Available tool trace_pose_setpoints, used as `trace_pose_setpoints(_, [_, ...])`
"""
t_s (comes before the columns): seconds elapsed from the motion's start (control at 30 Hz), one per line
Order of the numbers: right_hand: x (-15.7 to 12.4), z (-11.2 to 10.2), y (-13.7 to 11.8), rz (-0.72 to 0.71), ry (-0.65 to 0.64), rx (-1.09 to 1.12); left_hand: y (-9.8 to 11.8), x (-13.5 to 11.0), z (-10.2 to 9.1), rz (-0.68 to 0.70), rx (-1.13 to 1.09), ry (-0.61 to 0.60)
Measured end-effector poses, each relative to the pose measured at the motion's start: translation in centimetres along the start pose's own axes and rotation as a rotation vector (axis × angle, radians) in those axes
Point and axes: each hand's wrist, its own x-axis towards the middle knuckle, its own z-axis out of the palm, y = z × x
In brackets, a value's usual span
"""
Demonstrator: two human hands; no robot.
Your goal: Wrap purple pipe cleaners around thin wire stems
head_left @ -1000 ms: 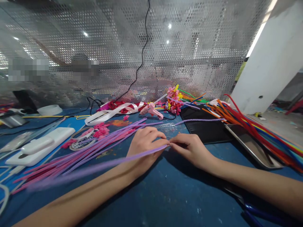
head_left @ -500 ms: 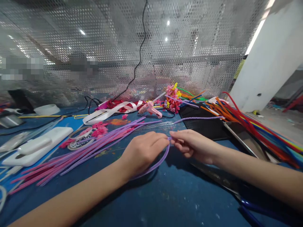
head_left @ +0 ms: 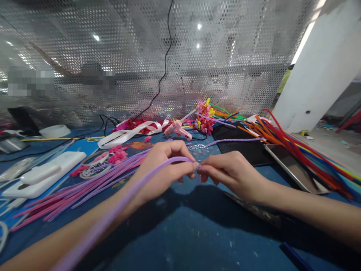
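A purple pipe cleaner [head_left: 146, 177] is pinched at its far end between my two hands. From there it arches back over my left wrist toward the camera, its near part blurred. My left hand [head_left: 166, 165] grips it with thumb and fingertips. My right hand [head_left: 234, 171] meets it fingertip to fingertip, closed on the pipe cleaner's small bent end, which the fingers mostly hide. Under my right forearm lies a pair of scissors [head_left: 254, 210], partly covered by the arm and its shadow.
Purple and pink pipe cleaners [head_left: 93, 184] lie in a bundle at left, beside a white power strip [head_left: 45, 175]. Behind are a pink glue gun [head_left: 178, 130], white ribbon [head_left: 124, 137] and fuzzy flowers [head_left: 205, 116]. At right rest a phone [head_left: 293, 167] and colourful pipe cleaners [head_left: 307, 158].
The pipe cleaner's long part has swung from below my left hand to over my left wrist. My left hand has turned, and my right fingers have closed in on the bent end.
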Motion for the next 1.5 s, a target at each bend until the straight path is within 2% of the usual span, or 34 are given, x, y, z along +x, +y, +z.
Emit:
trace_pose_setpoints(0.1, [-0.4,-0.7,0.2,-0.512,0.016,-0.558,0.7,0.6,-1.1,-0.287,-0.295,-0.279])
trace_pose_setpoints(0.17, [-0.6,-1.2,0.3,-0.768,-0.012,-0.791,0.8,0.8,-1.5,-0.422,-0.359,-0.435])
trace_pose_setpoints(0.23, [-0.6,-1.7,0.4,-0.932,-0.015,-0.901,0.7,0.9,-1.5,-0.44,-0.342,-0.525])
trace_pose_setpoints(0.27, [-0.6,-1.8,0.4,-0.949,-0.011,-0.91,0.8,0.9,-1.4,-0.402,-0.3,-0.541])
trace_pose_setpoints(0.3, [-0.5,-1.9,0.5,-0.904,-0.005,-0.886,0.8,0.8,-1.2,-0.343,-0.239,-0.526])
trace_pose_setpoints(0.33, [-0.4,-1.9,0.5,-0.795,0.008,-0.822,0.9,0.7,-1.1,-0.273,-0.166,-0.473])
trace_pose_setpoints(0.37, [-0.3,-1.8,0.5,-0.622,0.021,-0.71,0.9,0.6,-0.9,-0.195,-0.083,-0.383])
trace_pose_setpoints(0.43, [0.0,-1.5,0.4,-0.158,0.024,-0.331,0.9,0.2,-0.6,0.01,0.099,-0.14])
trace_pose_setpoints(0.5, [0.2,-1.0,0.0,0.311,-0.064,0.168,0.4,-0.2,-0.4,0.331,0.307,0.085])
trace_pose_setpoints(0.57, [0.3,-0.7,-0.5,0.654,-0.182,0.596,-0.5,-0.4,-0.4,0.718,0.57,0.193])
trace_pose_setpoints(0.63, [0.1,-0.4,-0.9,0.84,-0.238,0.872,-1.6,-0.5,-0.4,1.049,0.812,0.223])
trace_pose_setpoints(0.67, [0.0,-0.3,-1.0,0.898,-0.236,0.961,-2.1,-0.5,-0.5,1.171,0.899,0.225])
trace_pose_setpoints(0.73, [-0.1,0.0,-1.1,0.974,-0.21,1.081,-3.0,-0.6,-0.5,1.325,0.993,0.224])
trace_pose_setpoints(0.8, [-0.2,0.3,-1.1,0.992,-0.163,1.14,-3.6,-0.7,-0.3,1.38,1.007,0.208])
trace_pose_setpoints(0.87, [-0.1,0.7,-0.9,0.93,-0.107,1.138,-3.7,-0.8,0.0,1.323,0.941,0.19])
trace_pose_setpoints(0.9, [-0.1,0.9,-0.8,0.867,-0.071,1.108,-3.5,-0.8,0.1,1.233,0.869,0.179])
trace_pose_setpoints(0.97, [0.0,0.9,-0.7,0.701,0.001,0.958,-2.7,-0.7,0.4,0.914,0.666,0.174])
trace_pose_setpoints(1.03, [0.0,0.7,-0.6,0.489,0.062,0.633,-1.6,-0.3,0.2,0.474,0.406,0.14])
trace_pose_setpoints(1.1, [-0.1,0.1,-0.3,0.17,0.083,0.152,-0.4,0.2,-0.2,0.058,0.13,-0.026])
trace_pose_setpoints(1.17, [-0.4,-0.6,0.1,-0.243,0.02,-0.321,0.3,0.7,-0.8,-0.227,-0.104,-0.294])
trace_pose_setpoints(1.23, [-0.5,-1.0,0.6,-0.555,-0.093,-0.592,0.5,0.9,-1.1,-0.383,-0.226,-0.475])
trace_pose_setpoints(1.27, [-0.6,-1.0,0.8,-0.608,-0.122,-0.63,0.5,0.9,-1.1,-0.399,-0.232,-0.495])
trace_pose_setpoints(1.3, [-0.6,-0.9,1.0,-0.57,-0.109,-0.602,0.4,0.8,-1.0,-0.366,-0.201,-0.46])
trace_pose_setpoints(1.33, [-0.5,-0.7,1.0,-0.447,-0.066,-0.503,0.4,0.6,-0.9,-0.287,-0.134,-0.373])
trace_pose_setpoints(1.4, [-0.3,-0.2,0.8,-0.023,0.008,-0.12,0.1,0.2,-0.5,-0.029,0.086,-0.12])
trace_pose_setpoints(1.47, [-0.1,0.2,0.4,0.451,-0.042,0.415,-0.7,-0.2,-0.3,0.305,0.345,0.101])
trace_pose_setpoints(1.5, [0.0,0.3,0.2,0.64,-0.094,0.661,-1.2,-0.3,-0.3,0.48,0.465,0.159])
